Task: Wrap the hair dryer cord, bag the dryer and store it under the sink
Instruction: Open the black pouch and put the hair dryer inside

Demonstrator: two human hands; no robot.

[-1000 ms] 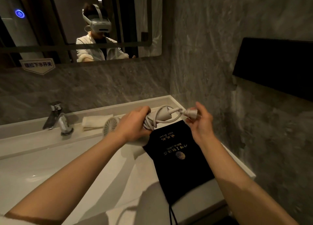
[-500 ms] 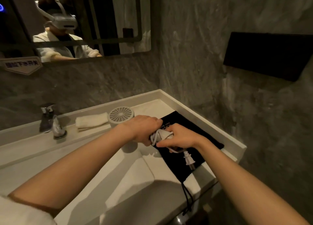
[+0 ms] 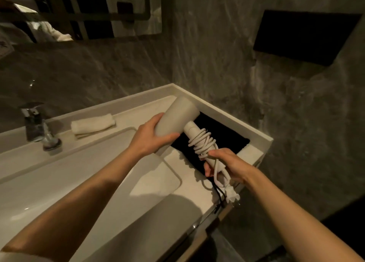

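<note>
I hold a pale grey hair dryer [image 3: 177, 117] above the right end of the counter. My left hand [image 3: 152, 137] grips its barrel. My right hand [image 3: 227, 165] is closed around the lower end of the handle. The cord [image 3: 202, 142] is coiled in several turns around the handle. A loose tail hangs below my right hand and ends in the plug [image 3: 233, 196]. Under the dryer a black drawstring bag [image 3: 225, 135] lies flat on the counter, partly hidden by the dryer and my hand. Its black string [image 3: 220, 197] hangs over the front edge.
A white sink basin [image 3: 59, 182] fills the left and middle. A chrome tap [image 3: 37, 125] stands at the back left, with a folded white towel [image 3: 92, 124] beside it. Grey stone walls close the corner; a black wall box [image 3: 304, 36] hangs at right. A mirror [image 3: 88, 9] is above.
The dryer has been lifted and turned so its barrel points up and back. My right hand has slid down to the handle's end, the plug now dangles below it, and my head has tilted down.
</note>
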